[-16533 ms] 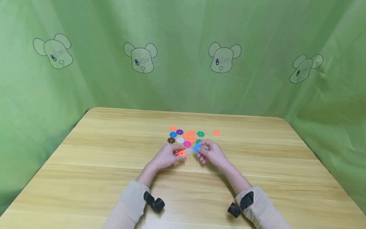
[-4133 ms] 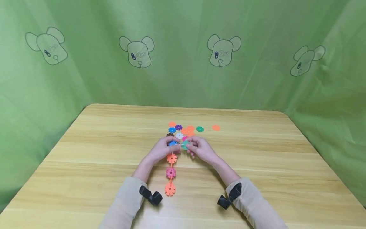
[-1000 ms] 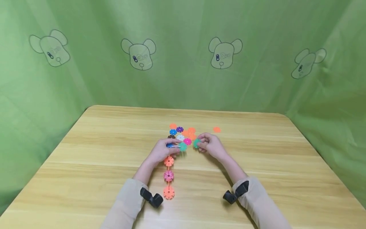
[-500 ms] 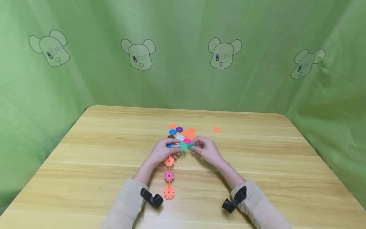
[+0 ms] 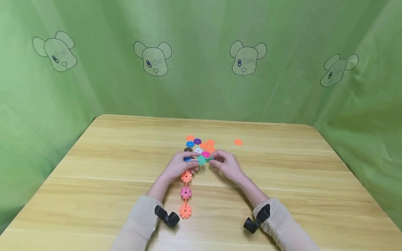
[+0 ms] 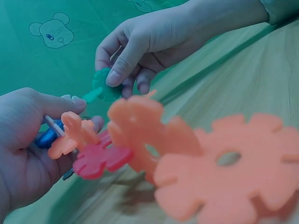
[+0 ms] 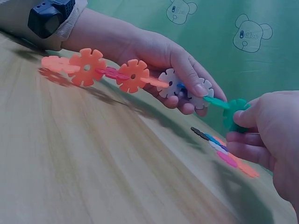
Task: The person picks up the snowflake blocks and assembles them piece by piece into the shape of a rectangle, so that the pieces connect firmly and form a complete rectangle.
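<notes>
Left hand [image 5: 178, 165] pinches a disc chain [image 7: 126, 79], right hand [image 5: 228, 166] a green disc [image 7: 229, 115] touching it.

Table [image 5: 314, 195] before person, curtain [image 5: 201, 99] behind it plus left and right sides. Left hand [image 5: 178, 166] and right hand [image 5: 230, 166] near each other over table. Disc chain [image 5: 186, 192]: 1 end between the 2 hands, passes through left hand, then runs toward person, between forearms, nearer left 1. Held disc [image 7: 232, 114] in right hand, touching chain's right end. Disc cluster [image 5: 197, 141] on table behind hands, some overlapping. 1 stray disc [image 5: 238, 142] right of cluster, well apart.
</notes>
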A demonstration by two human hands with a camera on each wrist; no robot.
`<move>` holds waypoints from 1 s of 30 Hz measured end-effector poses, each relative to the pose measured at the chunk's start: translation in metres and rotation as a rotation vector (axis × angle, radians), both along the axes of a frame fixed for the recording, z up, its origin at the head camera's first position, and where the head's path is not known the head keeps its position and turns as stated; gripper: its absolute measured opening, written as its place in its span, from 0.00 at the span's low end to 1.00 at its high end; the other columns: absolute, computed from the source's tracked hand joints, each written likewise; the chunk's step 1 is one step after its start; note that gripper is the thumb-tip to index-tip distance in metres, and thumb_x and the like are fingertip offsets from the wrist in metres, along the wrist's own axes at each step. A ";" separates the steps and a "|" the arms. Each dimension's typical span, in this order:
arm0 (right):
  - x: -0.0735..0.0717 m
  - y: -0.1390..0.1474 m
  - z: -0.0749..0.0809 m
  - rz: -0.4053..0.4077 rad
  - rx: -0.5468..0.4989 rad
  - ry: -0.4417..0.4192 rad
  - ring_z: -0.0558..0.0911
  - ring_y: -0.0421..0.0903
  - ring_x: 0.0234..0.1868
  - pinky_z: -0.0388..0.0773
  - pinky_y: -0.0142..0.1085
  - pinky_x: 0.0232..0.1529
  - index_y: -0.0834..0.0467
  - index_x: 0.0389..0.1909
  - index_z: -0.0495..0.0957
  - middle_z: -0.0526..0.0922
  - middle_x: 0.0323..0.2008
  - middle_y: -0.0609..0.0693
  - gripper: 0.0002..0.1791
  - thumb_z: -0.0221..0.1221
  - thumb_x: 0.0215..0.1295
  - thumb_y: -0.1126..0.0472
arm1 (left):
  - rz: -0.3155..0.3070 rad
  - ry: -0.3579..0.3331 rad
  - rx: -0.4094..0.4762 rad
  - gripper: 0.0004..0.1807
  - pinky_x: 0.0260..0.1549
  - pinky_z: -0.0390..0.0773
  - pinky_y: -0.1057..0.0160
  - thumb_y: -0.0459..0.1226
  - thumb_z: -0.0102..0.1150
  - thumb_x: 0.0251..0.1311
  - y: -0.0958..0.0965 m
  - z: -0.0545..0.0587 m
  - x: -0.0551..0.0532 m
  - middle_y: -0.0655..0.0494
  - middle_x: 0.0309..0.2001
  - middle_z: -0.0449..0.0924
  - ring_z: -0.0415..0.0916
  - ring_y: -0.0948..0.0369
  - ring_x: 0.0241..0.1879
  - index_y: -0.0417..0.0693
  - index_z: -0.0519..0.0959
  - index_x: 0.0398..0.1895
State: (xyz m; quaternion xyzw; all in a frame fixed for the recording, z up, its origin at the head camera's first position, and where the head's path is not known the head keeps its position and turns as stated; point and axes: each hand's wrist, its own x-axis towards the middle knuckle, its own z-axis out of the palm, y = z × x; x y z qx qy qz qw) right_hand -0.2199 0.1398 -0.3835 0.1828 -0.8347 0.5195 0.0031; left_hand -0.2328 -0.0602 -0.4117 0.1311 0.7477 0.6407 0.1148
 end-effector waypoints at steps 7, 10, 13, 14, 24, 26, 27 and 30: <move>0.002 0.000 0.004 0.055 -0.049 0.095 0.80 0.65 0.31 0.80 0.46 0.33 0.73 0.30 0.78 0.80 0.29 0.67 0.02 0.57 0.56 0.78 | -0.016 0.002 -0.021 0.21 0.31 0.81 0.59 0.30 0.59 0.57 0.001 0.004 0.001 0.39 0.34 0.81 0.80 0.50 0.30 0.37 0.74 0.55; 0.002 0.000 0.005 0.077 -0.070 0.101 0.79 0.66 0.30 0.79 0.49 0.32 0.73 0.29 0.78 0.79 0.28 0.68 0.03 0.57 0.55 0.80 | -0.013 0.010 -0.034 0.20 0.29 0.81 0.60 0.29 0.59 0.57 0.002 0.004 0.001 0.40 0.32 0.81 0.80 0.53 0.28 0.37 0.75 0.54; 0.003 0.000 0.005 0.101 -0.044 0.110 0.79 0.64 0.29 0.79 0.49 0.31 0.73 0.29 0.78 0.79 0.28 0.67 0.03 0.57 0.55 0.80 | -0.021 0.012 -0.043 0.19 0.29 0.81 0.61 0.28 0.58 0.57 0.002 0.004 0.002 0.42 0.33 0.81 0.80 0.55 0.27 0.36 0.75 0.54; 0.003 0.000 0.005 0.110 -0.029 0.112 0.79 0.63 0.29 0.79 0.48 0.31 0.72 0.29 0.78 0.79 0.28 0.67 0.03 0.57 0.55 0.79 | -0.024 0.011 -0.046 0.19 0.29 0.81 0.61 0.27 0.58 0.57 0.002 0.004 0.002 0.42 0.34 0.81 0.80 0.55 0.27 0.36 0.75 0.54; -0.014 0.009 -0.023 0.109 0.028 0.077 0.81 0.54 0.29 0.80 0.40 0.31 0.67 0.32 0.79 0.81 0.29 0.60 0.03 0.60 0.56 0.74 | -0.033 -0.008 -0.073 0.20 0.30 0.81 0.60 0.28 0.58 0.56 0.003 0.005 0.004 0.43 0.36 0.80 0.80 0.53 0.29 0.38 0.75 0.55; -0.018 0.011 -0.026 0.100 0.052 0.065 0.81 0.51 0.30 0.79 0.37 0.32 0.65 0.34 0.80 0.81 0.29 0.57 0.04 0.61 0.57 0.70 | -0.034 -0.010 -0.070 0.21 0.31 0.81 0.59 0.29 0.59 0.56 0.002 0.004 0.003 0.42 0.35 0.80 0.79 0.52 0.30 0.38 0.75 0.55; -0.019 0.012 -0.028 0.099 0.071 0.056 0.80 0.49 0.31 0.79 0.35 0.34 0.64 0.35 0.80 0.82 0.30 0.55 0.05 0.62 0.57 0.69 | -0.036 -0.012 -0.066 0.21 0.31 0.81 0.59 0.29 0.59 0.56 0.002 0.004 0.003 0.41 0.35 0.80 0.79 0.51 0.30 0.38 0.74 0.55; -0.024 0.018 -0.030 0.126 0.091 0.002 0.80 0.47 0.36 0.78 0.35 0.39 0.62 0.42 0.78 0.81 0.35 0.53 0.12 0.63 0.57 0.64 | -0.046 -0.013 -0.057 0.21 0.33 0.81 0.56 0.29 0.59 0.56 0.000 0.004 0.002 0.38 0.36 0.80 0.79 0.47 0.32 0.36 0.74 0.55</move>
